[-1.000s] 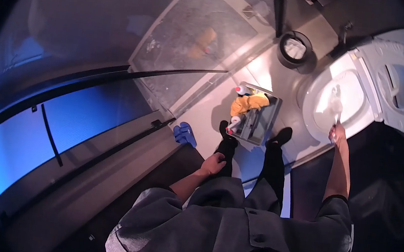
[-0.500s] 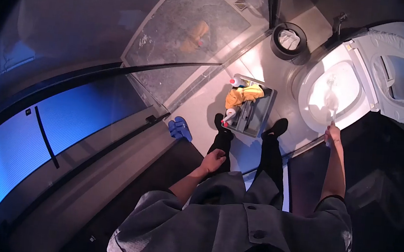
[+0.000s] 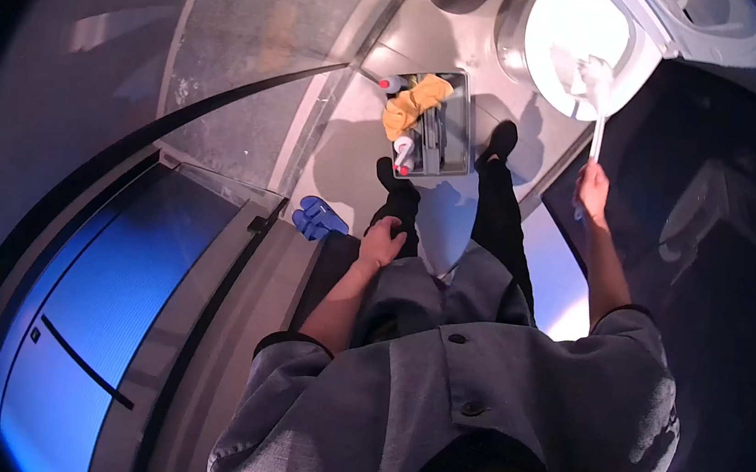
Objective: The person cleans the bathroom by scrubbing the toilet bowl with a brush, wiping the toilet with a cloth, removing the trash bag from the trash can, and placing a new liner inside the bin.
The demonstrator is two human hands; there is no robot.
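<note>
Brush [image 3: 599, 95] extends forward from the outstretched right hand [image 3: 593, 192].

The right hand [image 3: 593, 189] has drawn back from the toilet [image 3: 637, 68], leaving more brush handle [image 3: 598, 139] showing; the brush head [image 3: 594, 79] has shifted toward the bowl's five o'clock rim.

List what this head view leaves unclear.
Head view:
White long-handled brush: gripped stretch hidden by the right hand.
Grey rectangular plastic caddy: part covered by crumpled orange bundle.
Round black bin: cut off by top edge.
Nearer white red-capped bottle: any print too small.
</note>
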